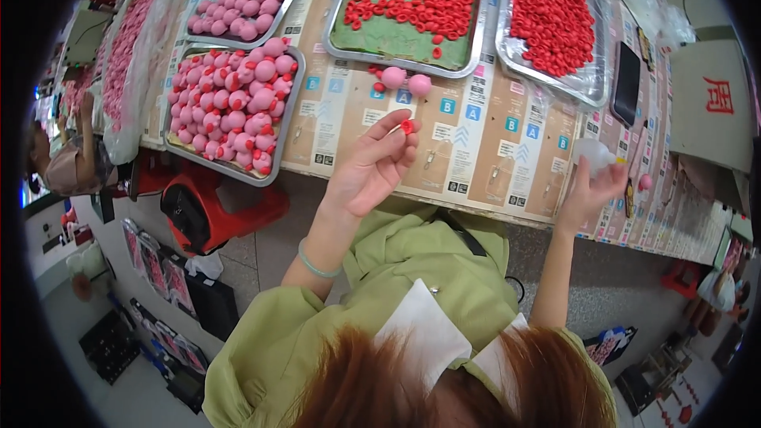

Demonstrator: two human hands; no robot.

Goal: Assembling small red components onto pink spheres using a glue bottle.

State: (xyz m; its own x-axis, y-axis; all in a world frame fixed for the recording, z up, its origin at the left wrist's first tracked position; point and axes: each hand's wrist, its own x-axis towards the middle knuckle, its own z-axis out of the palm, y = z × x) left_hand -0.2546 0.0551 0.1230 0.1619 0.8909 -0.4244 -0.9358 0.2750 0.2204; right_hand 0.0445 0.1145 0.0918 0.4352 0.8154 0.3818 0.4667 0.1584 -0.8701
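My left hand (371, 165) is raised over the table's near edge, palm up, with thumb and forefinger pinching a small red ring-shaped piece (407, 127). Two pink balls (419, 85) lie just beyond it, beside a few loose red pieces (379, 87). Further right, my right hand (590, 194) has its fingers around a small whitish translucent bottle (593, 150), which appears tilted low over the table. A tray (331, 40) lined with green holds many red pieces. Left of it, another tray (279, 143) is heaped with pink balls bearing red parts.
A tray of plain pink balls (258, 0) stands at the back left, and one of red pieces (551, 20) at the back right. Beside that lie a black phone (627, 83) and a small pink ball (645, 182). A red stool (226, 206) stands below; another person (75, 154) is far left.
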